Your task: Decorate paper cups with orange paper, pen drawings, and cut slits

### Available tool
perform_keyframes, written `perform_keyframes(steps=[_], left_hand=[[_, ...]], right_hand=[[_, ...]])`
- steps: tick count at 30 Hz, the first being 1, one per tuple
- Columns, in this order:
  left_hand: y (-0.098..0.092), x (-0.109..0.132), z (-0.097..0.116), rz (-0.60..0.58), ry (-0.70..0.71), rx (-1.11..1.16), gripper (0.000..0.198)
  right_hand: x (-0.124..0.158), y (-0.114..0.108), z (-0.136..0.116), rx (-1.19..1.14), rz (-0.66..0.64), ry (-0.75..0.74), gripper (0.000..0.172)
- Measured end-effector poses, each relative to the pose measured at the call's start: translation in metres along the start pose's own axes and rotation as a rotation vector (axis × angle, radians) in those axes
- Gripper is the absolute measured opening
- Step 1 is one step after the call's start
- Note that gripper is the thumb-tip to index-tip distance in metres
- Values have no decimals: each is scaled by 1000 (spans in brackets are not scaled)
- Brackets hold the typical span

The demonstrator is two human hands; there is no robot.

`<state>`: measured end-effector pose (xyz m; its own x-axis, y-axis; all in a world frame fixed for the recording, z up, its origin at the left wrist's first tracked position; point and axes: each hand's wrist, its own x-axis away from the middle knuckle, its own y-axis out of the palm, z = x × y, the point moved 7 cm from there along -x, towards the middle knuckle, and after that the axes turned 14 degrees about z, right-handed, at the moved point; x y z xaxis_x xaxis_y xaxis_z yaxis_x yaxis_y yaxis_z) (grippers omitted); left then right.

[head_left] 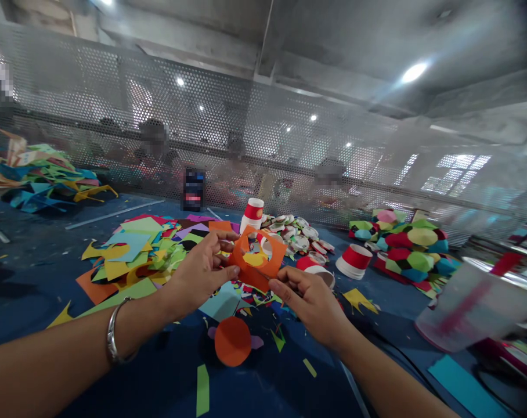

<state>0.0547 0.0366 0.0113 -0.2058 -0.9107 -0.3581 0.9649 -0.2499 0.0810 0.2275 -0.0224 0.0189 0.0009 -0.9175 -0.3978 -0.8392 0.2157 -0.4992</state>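
My left hand (202, 268), with a metal bangle on its wrist, pinches the left edge of an orange paper sheet (263, 264) that has a round hole cut through it. My right hand (309, 299) is closed at the sheet's lower right edge; whether it holds a tool I cannot make out. Below the sheet an orange paper circle (232, 341) lies on the blue table (37, 255). Both hands are raised above the table, over paper scraps.
Coloured paper sheets (137, 247) are heaped to the left. Red-and-white paper cups (354, 260) and several cup lids (296, 229) stand behind. A pile of folded paper balls (411, 247) lies at right, a clear plastic cup (472, 307) near right. A perforated screen (246, 133) backs the table.
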Motion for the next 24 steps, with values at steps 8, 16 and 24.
perform_keyframes(steps=[8,16,24], left_hand=[[0,2,-4,-12,-70,32,53],[-1,4,-8,-28,-201,27,50],[-2,4,-9,-20,-123,27,59]], right_hand=[[1,2,2,2,-12,6,30],[2,2,6,-14,-28,16,29],[2,5,4,-35,-54,41,27]])
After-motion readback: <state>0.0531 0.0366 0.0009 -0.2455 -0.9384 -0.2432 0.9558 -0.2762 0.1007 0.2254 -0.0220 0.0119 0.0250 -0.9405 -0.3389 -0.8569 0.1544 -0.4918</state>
